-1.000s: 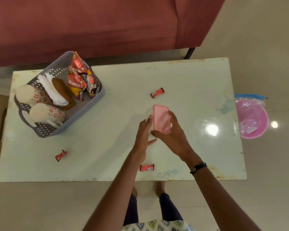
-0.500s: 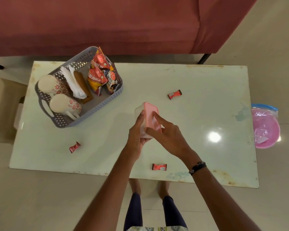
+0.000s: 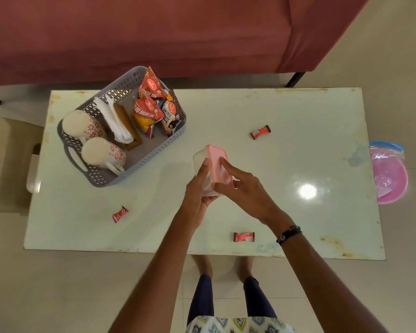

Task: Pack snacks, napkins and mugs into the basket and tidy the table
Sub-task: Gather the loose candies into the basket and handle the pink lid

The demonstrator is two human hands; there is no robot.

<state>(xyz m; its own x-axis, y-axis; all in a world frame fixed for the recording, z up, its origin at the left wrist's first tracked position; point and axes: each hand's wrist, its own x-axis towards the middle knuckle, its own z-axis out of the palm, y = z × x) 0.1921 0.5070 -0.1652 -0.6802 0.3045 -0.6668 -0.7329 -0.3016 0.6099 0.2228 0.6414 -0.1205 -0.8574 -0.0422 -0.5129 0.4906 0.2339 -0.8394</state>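
Gripping the pink-lidded container (image 3: pixel 214 164), left hand (image 3: pixel 198 191) fingers curl shut; right hand (image 3: pixel 246 192) fingers press its lid.

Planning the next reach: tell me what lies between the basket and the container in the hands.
Head view: only bare table between basket and container.

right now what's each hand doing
left hand: closed around the pink-lidded container
right hand: fingers on the container's lid, gripping it
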